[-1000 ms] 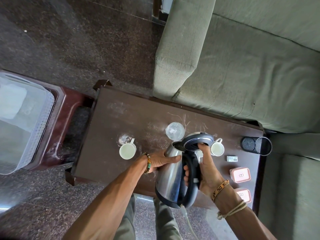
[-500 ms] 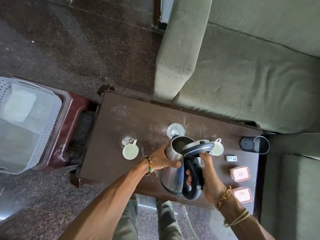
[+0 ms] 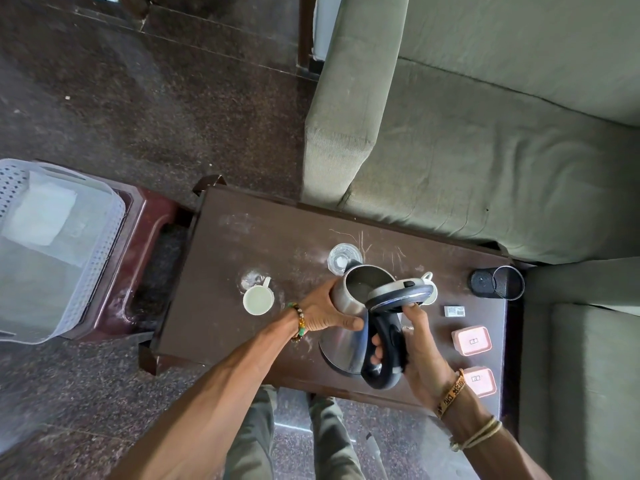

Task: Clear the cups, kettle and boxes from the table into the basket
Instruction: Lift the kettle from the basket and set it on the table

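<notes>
Barely started: kettle (image 3: 341, 344) clasped (left grip (image 3: 325, 311) round its body, right grip (image 3: 422, 358) round the handle (image 3: 382, 382)), cups (image 3: 258, 299) and boxes (image 3: 471, 340) left on the worktop (image 3: 242, 244), basket (image 3: 104, 251) seemingly without any.

Steel kettle (image 3: 341, 348), lid (image 3: 401, 292) open, over the dark table (image 3: 277, 244), left grip (image 3: 325, 311) round its body, right grip (image 3: 420, 351) curled on the black handle (image 3: 384, 344), white basket (image 3: 93, 258) far left.

We look down on a dark speckled stone floor (image 3: 138, 98), glossy enough to catch pale light along its lower edge. A grey-green fabric sofa (image 3: 485, 161) fills the upper right, its armrest (image 3: 346, 116) just beyond a low, scratched dark-brown table (image 3: 263, 244). A reddish-brown plastic stool (image 3: 147, 244) stands beside the table's left end.
</notes>
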`<action>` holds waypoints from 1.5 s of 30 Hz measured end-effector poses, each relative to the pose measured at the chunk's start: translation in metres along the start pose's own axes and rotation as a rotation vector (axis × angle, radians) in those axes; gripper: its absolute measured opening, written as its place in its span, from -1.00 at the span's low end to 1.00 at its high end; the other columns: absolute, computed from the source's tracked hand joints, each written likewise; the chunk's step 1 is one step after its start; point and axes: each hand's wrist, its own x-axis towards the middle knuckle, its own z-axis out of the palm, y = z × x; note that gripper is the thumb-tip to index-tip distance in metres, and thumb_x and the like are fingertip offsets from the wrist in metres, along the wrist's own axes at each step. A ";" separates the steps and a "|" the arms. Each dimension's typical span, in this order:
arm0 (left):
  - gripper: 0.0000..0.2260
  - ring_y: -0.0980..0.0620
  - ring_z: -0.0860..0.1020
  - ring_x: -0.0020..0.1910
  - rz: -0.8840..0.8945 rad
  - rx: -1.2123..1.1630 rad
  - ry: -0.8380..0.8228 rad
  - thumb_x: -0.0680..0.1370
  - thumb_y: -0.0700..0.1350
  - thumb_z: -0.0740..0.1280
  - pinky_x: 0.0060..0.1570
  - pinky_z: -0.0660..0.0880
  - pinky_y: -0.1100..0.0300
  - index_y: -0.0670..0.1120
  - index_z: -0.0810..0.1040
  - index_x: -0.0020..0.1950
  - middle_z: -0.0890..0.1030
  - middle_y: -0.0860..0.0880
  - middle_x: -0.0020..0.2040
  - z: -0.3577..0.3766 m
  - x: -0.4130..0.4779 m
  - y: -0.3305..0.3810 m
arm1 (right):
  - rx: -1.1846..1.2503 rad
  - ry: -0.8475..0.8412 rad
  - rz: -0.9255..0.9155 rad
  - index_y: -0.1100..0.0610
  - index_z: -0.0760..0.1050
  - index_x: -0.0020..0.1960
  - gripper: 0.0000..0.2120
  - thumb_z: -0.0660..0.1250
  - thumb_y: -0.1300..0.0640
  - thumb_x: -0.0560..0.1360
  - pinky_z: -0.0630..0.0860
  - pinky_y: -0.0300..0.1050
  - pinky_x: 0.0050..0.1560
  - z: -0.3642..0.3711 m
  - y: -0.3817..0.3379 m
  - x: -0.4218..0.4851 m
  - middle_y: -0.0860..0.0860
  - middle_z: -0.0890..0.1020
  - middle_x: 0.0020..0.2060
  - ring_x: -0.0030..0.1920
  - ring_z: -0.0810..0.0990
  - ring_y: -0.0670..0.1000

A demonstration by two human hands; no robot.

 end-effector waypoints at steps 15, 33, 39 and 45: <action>-0.03 0.17 0.52 0.27 0.272 0.242 0.147 0.04 0.10 0.69 0.27 0.48 0.05 0.24 0.32 0.37 0.55 0.18 0.27 -0.025 -0.072 0.049 | -0.078 -0.087 -0.163 0.13 0.61 0.04 -0.11 0.15 -0.65 0.26 0.50 0.01 -0.05 0.045 -0.033 -0.060 0.14 0.58 -0.26 -0.26 0.53 0.08; 0.00 0.12 0.48 0.33 0.476 0.283 0.428 0.03 0.08 0.70 0.36 0.39 -0.07 0.16 0.33 0.40 0.56 0.12 0.29 -0.120 -0.233 0.083 | -0.324 -0.161 -0.393 0.11 0.60 -0.28 -0.22 0.14 -0.63 0.30 0.44 -0.04 -0.22 0.188 -0.071 -0.110 0.18 0.62 -0.33 -0.33 0.56 0.11; -0.03 0.10 0.47 0.35 0.505 0.264 0.614 0.10 0.03 0.71 0.35 0.39 -0.05 0.10 0.33 0.43 0.55 0.09 0.31 -0.141 -0.296 0.063 | -0.546 -0.274 -0.463 0.18 0.58 -0.27 -0.10 0.03 -0.67 0.30 0.53 0.10 -0.08 0.238 -0.073 -0.114 0.20 0.66 -0.28 -0.29 0.60 0.09; -0.04 0.07 0.50 0.32 0.437 0.204 0.828 0.09 0.07 0.72 0.31 0.43 -0.10 0.13 0.35 0.41 0.56 0.10 0.29 -0.158 -0.358 0.019 | -0.617 -0.384 -0.493 0.09 0.59 -0.35 -0.18 0.10 -0.68 0.24 0.57 0.14 0.02 0.299 -0.060 -0.130 0.15 0.65 -0.35 -0.33 0.60 0.06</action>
